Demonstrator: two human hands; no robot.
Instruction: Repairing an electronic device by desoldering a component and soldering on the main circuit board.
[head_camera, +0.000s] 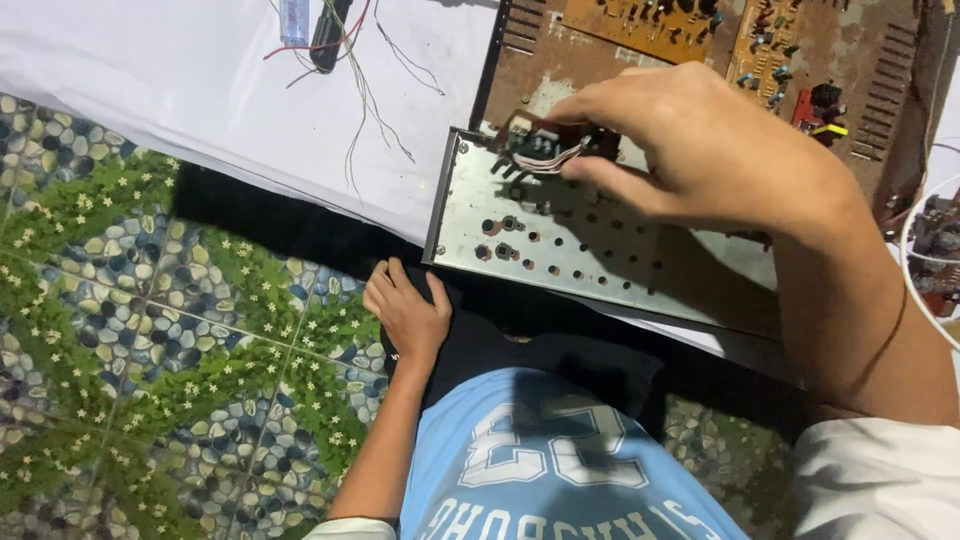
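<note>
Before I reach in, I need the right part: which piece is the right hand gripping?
Find the rusty open metal chassis on the white sheet. At its perforated silver front panel, the right hand pinches a small brown circuit board, the only one with white wires and standing at the panel's top edge.

Silver-grey perforated panel (600, 240) dotted with dark round holes, at the near edge of a rust-brown chassis (690, 80). Orange-brown circuit boards (640, 25) along its far edge, red part (815, 108) near the right corner. White sheet (180, 90) under thin grey and red wires (360, 70). Floor tiles (130, 330) patterned with green leaves, pebbles, small white flowers. Light blue shirt (540, 470), white lettering; black shorts (500, 330).
</note>
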